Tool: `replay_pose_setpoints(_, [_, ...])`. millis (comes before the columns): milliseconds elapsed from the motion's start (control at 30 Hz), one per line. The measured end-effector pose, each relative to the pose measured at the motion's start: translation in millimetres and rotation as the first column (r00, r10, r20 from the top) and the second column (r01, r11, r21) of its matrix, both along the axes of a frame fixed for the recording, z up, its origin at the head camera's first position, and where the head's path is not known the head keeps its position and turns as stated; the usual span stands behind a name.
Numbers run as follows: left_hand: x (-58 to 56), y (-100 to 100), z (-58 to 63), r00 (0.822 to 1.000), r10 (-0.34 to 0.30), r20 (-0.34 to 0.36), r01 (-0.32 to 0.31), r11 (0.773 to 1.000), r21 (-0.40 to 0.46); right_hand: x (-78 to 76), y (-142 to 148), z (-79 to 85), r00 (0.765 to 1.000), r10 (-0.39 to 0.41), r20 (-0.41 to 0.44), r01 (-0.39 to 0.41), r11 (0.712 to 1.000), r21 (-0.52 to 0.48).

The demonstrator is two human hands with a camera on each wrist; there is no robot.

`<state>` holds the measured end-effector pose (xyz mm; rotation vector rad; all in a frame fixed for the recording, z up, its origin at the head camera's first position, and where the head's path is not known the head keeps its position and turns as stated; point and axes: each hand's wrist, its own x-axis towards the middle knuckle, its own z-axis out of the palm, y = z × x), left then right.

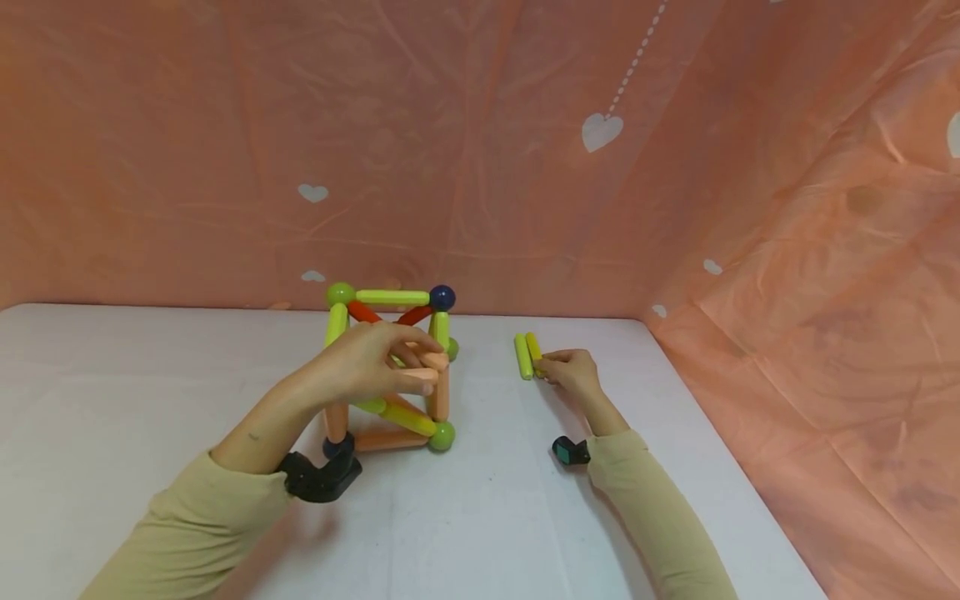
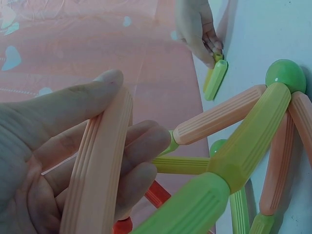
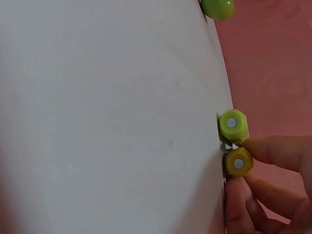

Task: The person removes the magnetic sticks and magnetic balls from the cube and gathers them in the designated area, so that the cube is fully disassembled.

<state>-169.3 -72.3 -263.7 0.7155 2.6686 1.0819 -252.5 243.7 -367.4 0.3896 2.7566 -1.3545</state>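
My left hand (image 1: 367, 358) is in front of a frame of magnetic rods and balls. It pinches a peach magnetic rod (image 2: 100, 165) between thumb and fingers, with the frame's yellow rod (image 2: 251, 136) and green ball (image 2: 285, 77) beside it in the left wrist view. Farther right, my right hand (image 1: 573, 371) pinches a yellow magnetic rod (image 3: 239, 162) at the tabletop, thumb and fingers on opposite sides. Alongside that one lies a lime-green rod (image 3: 233, 124), whose round metal end shows in the right wrist view.
The frame has a dark blue ball (image 1: 442, 297) at its top right and a green ball (image 1: 341, 294) at its top left. Red rods (image 1: 363, 312) slant inside it. A peach cloth (image 1: 510, 167) with white hearts hangs behind the white table (image 1: 480, 525).
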Motion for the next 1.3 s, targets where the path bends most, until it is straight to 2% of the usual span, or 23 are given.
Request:
replay_pose_setpoints(300, [0.4,-0.1,1.2,1.0,-0.019,-0.016,0.02,1.0,0.02,4.1,-1.8,0.2,1.0,0.008,-0.002,-0.008,1.0,-0.005])
replay_pose_setpoints(400, [1.0,-0.1,1.6,1.0,-0.023,-0.009,0.023,0.999,0.024,9.3,-6.2,1.7,0.997,0.012,-0.074,-0.013,1.0,-0.022])
replay_pose_setpoints(500, [0.7,-0.4,1.3,1.0,-0.026,-0.008,0.027,0.999,0.026,17.4,-16.7,6.9,0.982,0.031,-0.184,-0.051,0.993,-0.103])
replay_pose_setpoints(600, [0.2,-0.8,1.1,1.0,-0.023,-0.011,0.023,0.999,0.023,26.3,-31.2,13.5,0.961,0.066,-0.268,-0.13,0.964,-0.231])
replay_pose_setpoints(700, [-0.1,-0.7,1.1,1.0,-0.014,-0.012,0.015,1.0,0.019,35.4,-46.5,16.9,0.948,0.111,-0.298,-0.209,0.925,-0.318])
replay_pose_setpoints(833, [-0.7,-0.1,1.2,1.0,-0.012,-0.016,0.012,1.0,0.012,46.7,-63.0,14.0,0.938,0.236,-0.254,-0.31,0.9,-0.307])
replay_pose_setpoints(967, [-1.2,0.8,1.7,1.0,-0.012,-0.017,0.012,1.0,0.003,57.5,-72.8,10.1,0.911,0.35,-0.217,-0.403,0.867,-0.294])
replay_pose_setpoints(1100, [-0.8,0.8,2.7,1.0,-0.011,-0.012,0.011,1.0,-0.007,63.5,-77.6,9.8,0.892,0.4,-0.212,-0.449,0.839,-0.306])
replay_pose_setpoints(1300, [0.0,-2.4,2.3,0.999,-0.038,-0.004,0.038,0.999,0.021,64.9,-85.2,12.4,0.87,0.44,-0.224,-0.491,0.816,-0.306])
